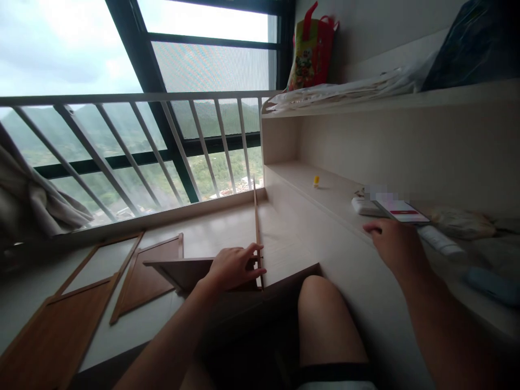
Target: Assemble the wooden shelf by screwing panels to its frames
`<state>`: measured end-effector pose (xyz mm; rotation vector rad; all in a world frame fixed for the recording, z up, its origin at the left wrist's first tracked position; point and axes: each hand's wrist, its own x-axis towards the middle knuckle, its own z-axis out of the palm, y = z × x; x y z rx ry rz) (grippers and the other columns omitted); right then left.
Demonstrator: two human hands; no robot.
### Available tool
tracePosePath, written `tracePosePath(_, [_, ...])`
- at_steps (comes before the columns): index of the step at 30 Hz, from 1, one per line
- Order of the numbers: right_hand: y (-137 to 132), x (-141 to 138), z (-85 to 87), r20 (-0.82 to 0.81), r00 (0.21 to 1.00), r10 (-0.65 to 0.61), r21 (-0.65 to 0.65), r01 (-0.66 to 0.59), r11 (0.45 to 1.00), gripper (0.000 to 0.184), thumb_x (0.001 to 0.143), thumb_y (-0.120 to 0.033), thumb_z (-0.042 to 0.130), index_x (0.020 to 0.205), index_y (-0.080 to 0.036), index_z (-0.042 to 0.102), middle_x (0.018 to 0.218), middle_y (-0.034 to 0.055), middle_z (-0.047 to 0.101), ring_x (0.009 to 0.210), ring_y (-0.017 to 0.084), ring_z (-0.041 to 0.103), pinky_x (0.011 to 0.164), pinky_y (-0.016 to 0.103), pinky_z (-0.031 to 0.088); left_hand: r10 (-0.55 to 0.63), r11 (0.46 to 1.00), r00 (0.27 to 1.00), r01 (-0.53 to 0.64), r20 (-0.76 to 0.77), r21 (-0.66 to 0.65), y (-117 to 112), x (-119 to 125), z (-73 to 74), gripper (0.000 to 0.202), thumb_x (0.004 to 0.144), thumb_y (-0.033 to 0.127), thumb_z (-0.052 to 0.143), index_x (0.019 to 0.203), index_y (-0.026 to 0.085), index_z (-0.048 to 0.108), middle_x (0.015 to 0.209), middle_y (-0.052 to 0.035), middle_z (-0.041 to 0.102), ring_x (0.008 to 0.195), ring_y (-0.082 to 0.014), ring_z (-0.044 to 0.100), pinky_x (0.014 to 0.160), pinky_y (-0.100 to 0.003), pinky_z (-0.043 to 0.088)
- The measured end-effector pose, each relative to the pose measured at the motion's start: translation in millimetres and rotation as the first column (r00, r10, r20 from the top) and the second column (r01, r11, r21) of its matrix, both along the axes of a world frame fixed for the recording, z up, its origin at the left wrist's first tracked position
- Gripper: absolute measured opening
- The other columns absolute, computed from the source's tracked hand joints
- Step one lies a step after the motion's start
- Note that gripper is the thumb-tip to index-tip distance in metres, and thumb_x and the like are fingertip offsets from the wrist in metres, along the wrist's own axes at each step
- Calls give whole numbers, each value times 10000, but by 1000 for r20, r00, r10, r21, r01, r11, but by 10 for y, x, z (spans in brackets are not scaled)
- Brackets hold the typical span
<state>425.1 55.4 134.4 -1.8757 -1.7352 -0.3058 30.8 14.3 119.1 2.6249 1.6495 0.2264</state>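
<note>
My left hand (234,265) rests on the top edge of an upright brown wooden panel (181,269) standing on the floor, fingers curled over it next to a thin wooden strip (256,227) that runs away toward the window. My right hand (396,244) lies on the pale ledge (325,189) at the right, fingers bent, just short of a phone (402,211) with a lit screen. Whether it touches the phone I cannot tell. My bare knee (325,319) sits between both arms.
Flat brown panels (97,281) lie on the floor at the left. A railing (134,146) guards the big window. The ledge carries a white tube (439,241), a small yellow item (316,180) and a bag. A shelf above holds a red-handled bag (311,49).
</note>
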Motion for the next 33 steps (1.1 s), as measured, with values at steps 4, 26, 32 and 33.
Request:
tracePosePath(4, [-44, -43, 21, 49, 998, 34, 37, -36, 999, 199, 801, -82, 550, 856, -152, 728, 903, 79, 738, 814, 209, 659, 763, 299, 445, -6, 1000, 1000, 6, 0, 11, -7, 4, 3, 546, 837, 671, 463, 1262, 328, 458, 1004, 4, 728, 931, -271, 679, 726, -336, 465])
tracePosePath(26, [-277, -21, 48, -25, 973, 229, 296, -212, 931, 155, 787, -135, 653, 921, -179, 715, 908, 55, 731, 810, 181, 679, 760, 270, 485, 18, 1000, 1000, -18, -6, -9, -18, 38, 19, 610, 813, 724, 442, 1272, 322, 467, 993, -8, 727, 939, -256, 678, 728, -321, 466])
tracePosePath(32, [-554, -316, 146, -434, 835, 339, 407, -154, 900, 148, 792, -274, 704, 934, -242, 731, 884, 24, 722, 832, 179, 669, 802, 290, 498, 18, 1000, 1000, -18, -9, -4, -13, 42, 8, 591, 821, 709, 449, 1275, 331, 462, 994, 6, 727, 927, -250, 677, 724, -324, 470])
tracePosePath(33, [-577, -433, 118, -543, 748, 382, 412, -160, 897, 144, 784, -293, 714, 917, -243, 733, 881, 23, 721, 822, 179, 668, 790, 296, 507, 19, 1000, 1000, -19, -9, -4, -13, 45, 5, 592, 821, 709, 449, 1275, 329, 464, 993, 5, 727, 929, -247, 676, 722, -321, 470])
